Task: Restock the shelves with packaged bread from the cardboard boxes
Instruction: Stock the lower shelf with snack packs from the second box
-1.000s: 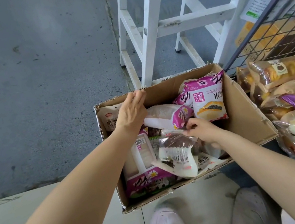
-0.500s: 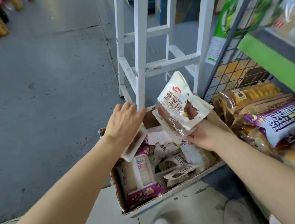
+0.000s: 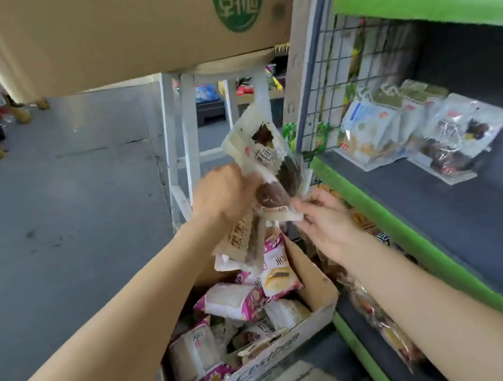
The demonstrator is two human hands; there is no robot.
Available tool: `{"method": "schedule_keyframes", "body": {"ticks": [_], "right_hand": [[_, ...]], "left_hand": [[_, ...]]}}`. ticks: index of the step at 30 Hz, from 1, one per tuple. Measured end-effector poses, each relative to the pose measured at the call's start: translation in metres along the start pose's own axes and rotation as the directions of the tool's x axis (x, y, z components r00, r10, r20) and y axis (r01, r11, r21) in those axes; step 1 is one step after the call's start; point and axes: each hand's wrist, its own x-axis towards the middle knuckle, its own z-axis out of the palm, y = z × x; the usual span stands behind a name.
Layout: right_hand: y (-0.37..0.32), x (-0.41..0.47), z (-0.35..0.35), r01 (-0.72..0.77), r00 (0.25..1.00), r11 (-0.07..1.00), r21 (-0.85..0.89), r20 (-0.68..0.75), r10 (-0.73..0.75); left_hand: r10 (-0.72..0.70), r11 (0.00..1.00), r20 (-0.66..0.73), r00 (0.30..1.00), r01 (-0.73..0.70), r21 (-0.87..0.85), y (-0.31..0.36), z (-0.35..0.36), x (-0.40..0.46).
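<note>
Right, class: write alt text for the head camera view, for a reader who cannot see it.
Both hands hold dark bread packets above an open cardboard box of packaged bread: left hand gripping, right hand pinching a corner. A green-edged shelf at right holds similar packets.

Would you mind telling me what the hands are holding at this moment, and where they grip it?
The left hand grips bread packets around their middles; the right hand pinches the lower edge of one.
</note>
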Motion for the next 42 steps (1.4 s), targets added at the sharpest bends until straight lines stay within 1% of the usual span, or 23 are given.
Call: {"method": "schedule_keyframes", "body": {"ticks": [2, 4, 7, 9, 12, 13, 15, 18, 20, 21, 23, 25, 27, 28, 29, 30, 33, 35, 36, 37, 40, 42], "right_hand": [[-0.022, -0.011, -0.011, 0.026, 0.999, 1.000, 0.017, -0.021, -0.026], [-0.047, -0.021, -0.024, 0.036, 0.999, 0.999, 0.021, -0.018, -0.036], [-0.083, -0.026, -0.052, 0.020, 0.999, 0.985, -0.173, 0.034, -0.014], [-0.102, -0.028, -0.068, 0.034, 0.996, 0.947, -0.320, 0.087, -0.006], [-0.126, -0.027, -0.082, 0.072, 0.981, 0.850, -0.522, 0.189, 0.033], [-0.133, -0.029, -0.085, 0.079, 0.973, 0.829, -0.554, 0.222, 0.055], [-0.141, -0.026, -0.095, 0.059, 0.969, 0.846, -0.530, 0.233, 0.078], [-0.144, -0.017, -0.111, 0.009, 0.989, 0.925, -0.381, 0.143, 0.049], [-0.144, -0.010, -0.122, 0.001, 0.998, 0.946, -0.324, 0.067, 0.022], [-0.145, -0.007, -0.127, 0.011, 1.000, 0.952, -0.307, 0.026, -0.003], [-0.147, 0.001, -0.137, 0.073, 0.991, 0.956, -0.284, -0.085, -0.101], [-0.149, 0.017, -0.151, 0.153, 0.938, 0.959, -0.236, -0.271, -0.216], [-0.152, 0.037, -0.166, 0.244, 0.831, 0.948, -0.207, -0.458, -0.314], [-0.152, 0.046, -0.172, 0.278, 0.776, 0.930, -0.241, -0.515, -0.365], [-0.152, 0.056, -0.177, 0.275, 0.729, 0.911, -0.307, -0.551, -0.406], [-0.149, 0.065, -0.182, 0.242, 0.697, 0.891, -0.385, -0.570, -0.435], [-0.140, 0.089, -0.191, 0.133, 0.653, 0.829, -0.544, -0.581, -0.486], [-0.137, 0.100, -0.193, 0.039, 0.601, 0.772, -0.634, -0.603, -0.525], [-0.136, 0.104, -0.193, -0.033, 0.582, 0.742, -0.670, -0.616, -0.531], [-0.134, 0.108, -0.195, -0.101, 0.574, 0.708, -0.699, -0.623, -0.532], [-0.131, 0.109, -0.198, -0.253, 0.597, 0.597, -0.761, -0.609, -0.522], [-0.133, 0.105, -0.198, -0.312, 0.600, 0.580, -0.753, -0.629, -0.495]], "left_hand": [[0.049, 0.996, 0.027, 0.998, -0.047, -0.073, 0.016, -0.008, 0.002], [0.097, 0.979, 0.095, 0.991, -0.078, -0.188, 0.029, -0.014, 0.006], [0.186, 0.955, 0.203, 0.961, -0.128, -0.268, 0.051, -0.017, 0.010], [0.263, 0.951, 0.243, 0.934, -0.208, -0.231, 0.068, -0.015, 0.013], [0.371, 0.928, 0.237, 0.898, -0.350, -0.124, 0.097, -0.012, 0.022], [0.394, 0.919, 0.228, 0.890, -0.382, -0.097, 0.106, -0.011, 0.025], [0.418, 0.908, 0.187, 0.889, -0.411, -0.077, 0.122, -0.009, 0.034], [0.456, 0.885, 0.068, 0.887, -0.444, -0.142, 0.138, -0.001, 0.051], [0.476, 0.867, -0.013, 0.880, -0.471, -0.163, 0.144, 0.008, 0.061], [0.473, 0.867, -0.026, 0.881, -0.470, -0.163, 0.147, 0.014, 0.065], [0.456, 0.878, -0.002, 0.890, -0.450, -0.164, 0.154, 0.022, 0.071], [0.464, 0.880, 0.037, 0.885, -0.456, -0.133, 0.160, 0.032, 0.076], [0.477, 0.877, 0.052, 0.877, -0.472, -0.087, 0.164, 0.041, 0.081], [0.485, 0.874, 0.055, 0.873, -0.480, -0.076, 0.166, 0.045, 0.082], [0.501, 0.865, 0.058, 0.863, -0.498, -0.059, 0.168, 0.049, 0.084], [0.525, 0.851, 0.061, 0.849, -0.524, -0.034, 0.169, 0.051, 0.085], [0.605, 0.794, 0.048, 0.795, -0.607, 0.035, 0.173, 0.055, 0.089], [0.622, 0.782, 0.016, 0.783, -0.622, 0.045, 0.175, 0.055, 0.092], [0.623, 0.781, -0.009, 0.782, -0.622, 0.055, 0.175, 0.056, 0.094], [0.627, 0.778, -0.031, 0.778, -0.624, 0.075, 0.176, 0.056, 0.095], [0.647, 0.760, -0.043, 0.761, -0.640, 0.117, 0.180, 0.056, 0.098], [0.645, 0.762, -0.035, 0.763, -0.640, 0.104, 0.182, 0.053, 0.098]]}}
